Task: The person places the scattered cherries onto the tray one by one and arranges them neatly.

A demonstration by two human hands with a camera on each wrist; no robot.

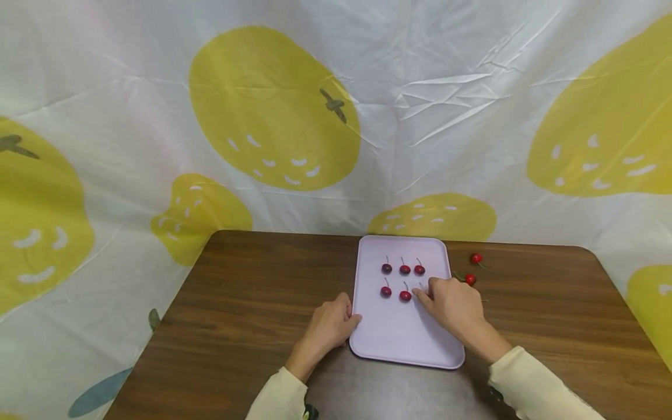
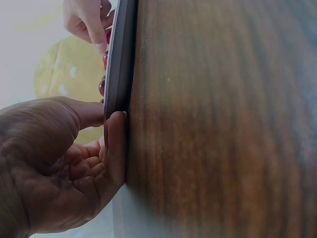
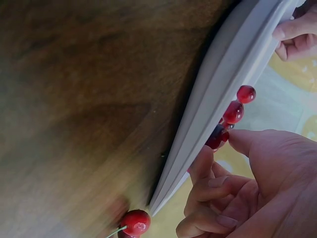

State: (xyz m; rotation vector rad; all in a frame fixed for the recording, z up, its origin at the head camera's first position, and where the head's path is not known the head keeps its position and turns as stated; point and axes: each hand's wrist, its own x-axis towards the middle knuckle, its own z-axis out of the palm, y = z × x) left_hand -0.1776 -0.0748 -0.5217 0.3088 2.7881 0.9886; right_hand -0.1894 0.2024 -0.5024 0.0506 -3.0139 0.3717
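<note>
A pale lilac tray (image 1: 399, 344) lies on the wooden table. My left hand (image 1: 328, 321) grips its left rim, thumb on top and a finger against the outer side, as the left wrist view shows. Over the tray's right half, my right hand (image 1: 457, 303) pinches a dark red cherry (image 3: 215, 138) between thumb and forefinger; in the head view the hand mostly hides it, leaving a thin stem visible. Left of those fingertips sit two cherries, one of them the nearer cherry (image 1: 405, 296). Behind them three more stand in a row, stems up, including the middle cherry (image 1: 405, 269).
Right of the tray, loose cherries lie on the table (image 1: 262, 280), among them a bright red cherry (image 1: 476, 257) and another cherry (image 1: 470, 279) close to my right hand. A stem pokes out beside that hand. A fruit-printed curtain (image 1: 294, 216) hangs behind the table.
</note>
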